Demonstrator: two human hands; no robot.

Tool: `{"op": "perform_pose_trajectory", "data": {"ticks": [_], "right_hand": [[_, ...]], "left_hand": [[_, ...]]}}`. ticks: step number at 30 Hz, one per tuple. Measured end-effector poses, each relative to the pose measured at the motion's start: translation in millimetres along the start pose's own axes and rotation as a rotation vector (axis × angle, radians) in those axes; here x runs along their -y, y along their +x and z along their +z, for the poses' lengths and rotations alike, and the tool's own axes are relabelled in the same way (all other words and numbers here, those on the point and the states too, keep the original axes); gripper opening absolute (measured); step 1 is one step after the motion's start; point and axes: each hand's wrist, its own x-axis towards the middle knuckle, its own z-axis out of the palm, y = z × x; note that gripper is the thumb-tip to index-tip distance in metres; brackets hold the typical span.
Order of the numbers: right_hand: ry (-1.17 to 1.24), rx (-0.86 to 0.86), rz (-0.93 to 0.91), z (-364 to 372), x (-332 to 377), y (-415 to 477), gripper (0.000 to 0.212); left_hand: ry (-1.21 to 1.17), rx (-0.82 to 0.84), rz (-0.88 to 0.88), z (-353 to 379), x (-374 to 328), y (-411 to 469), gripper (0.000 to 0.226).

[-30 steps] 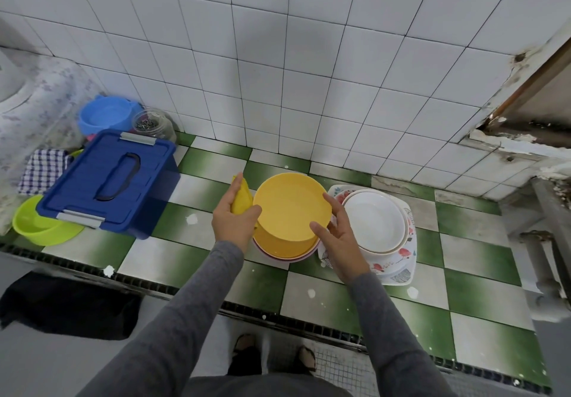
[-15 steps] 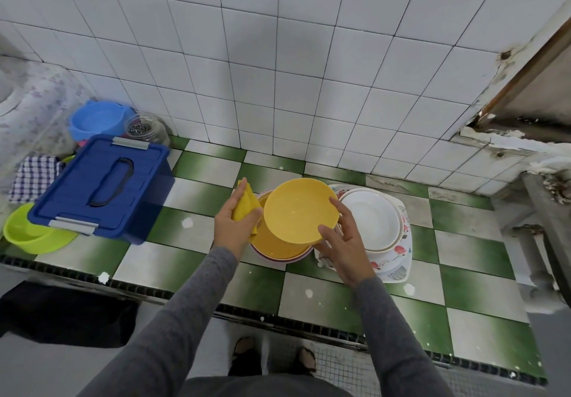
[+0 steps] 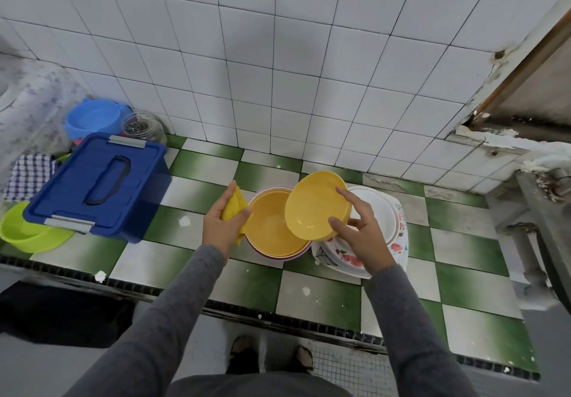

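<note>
blue lidded box (image 3: 102, 180) left on tiled counter (image 3: 463, 288) | green basin (image 3: 24, 233) just beside | glass jar (image 3: 143, 126), blue bowl (image 3: 92, 117) behind it

The held bowl (image 3: 315, 208) and the cloth (image 3: 235, 208) are yellow; the countertop (image 3: 463, 242) is checked green and white. The storage box (image 3: 95, 183) is blue, the basin (image 3: 27, 234) lime green, and the plate (image 3: 341, 257) white with pink flowers.

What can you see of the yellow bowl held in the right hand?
The yellow bowl is plain, round and glossy, plastic by its look, and empty. It is lifted and tilted, hollow toward the camera. The right hand grips its right rim, fingers above, thumb below. It hangs over the stacked bowls and white plates.
</note>
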Motion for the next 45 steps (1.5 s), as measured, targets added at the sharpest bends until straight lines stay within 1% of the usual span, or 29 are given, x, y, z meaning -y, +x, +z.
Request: {"op": "perform_pose_trajectory", "data": {"ticks": [3,22,25,30,40,45], "right_hand": [[-0.059,0.012,-0.029,-3,2,1,0.055],[-0.220,0.054,-0.088,-3,32,-4,0.061],[-0.237,0.063,-0.117,-1,38,-5,0.062],[-0.338,0.090,-0.170,4,41,-4,0.065],[-0.514,0.080,-0.240,17,45,-7,0.067],[-0.540,0.038,-0.267,19,45,-7,0.073]], "left_hand": [[-0.003,0.002,0.000,0,-1,-1,0.066],[-0.020,0.018,0.004,0,-7,-1,0.064],[-0.020,0.020,0.011,0,-8,1,0.064],[-0.031,0.028,0.017,0,-8,5,0.064],[-0.008,0.037,0.025,0,-12,8,0.063],[0.000,0.044,0.035,0,-15,9,0.063]]}}
